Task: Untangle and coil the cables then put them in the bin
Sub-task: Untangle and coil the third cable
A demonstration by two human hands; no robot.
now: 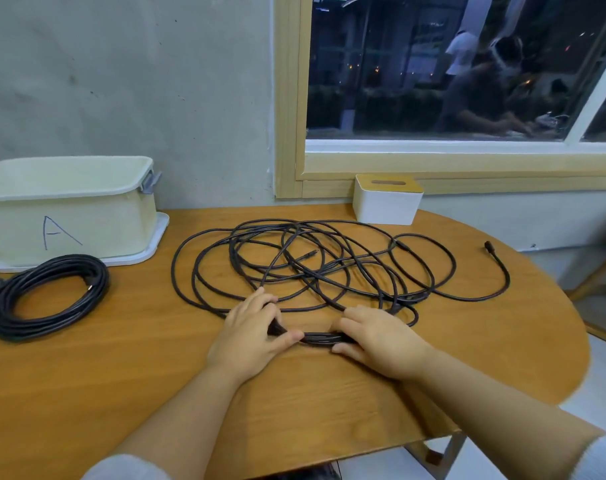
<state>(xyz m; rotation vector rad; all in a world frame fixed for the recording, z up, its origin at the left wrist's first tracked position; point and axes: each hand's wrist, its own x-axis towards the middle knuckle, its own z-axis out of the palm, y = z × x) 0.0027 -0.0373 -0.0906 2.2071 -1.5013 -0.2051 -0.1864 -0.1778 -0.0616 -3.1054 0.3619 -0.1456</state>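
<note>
A long black cable lies in loose tangled loops across the middle of the wooden table. Its free end with a plug trails off to the right. At the near side of the tangle several strands are gathered into a bundle. My left hand grips that bundle with fingers and thumb curled round it. My right hand holds the same bundle a little to the right. A second black cable lies neatly coiled at the left. The cream bin, marked "A", stands behind that coil.
A white tissue box with a wooden top stands at the back of the table under the window frame. The table's rounded edge curves away on the right, with floor beyond. The bin stands on a white tray.
</note>
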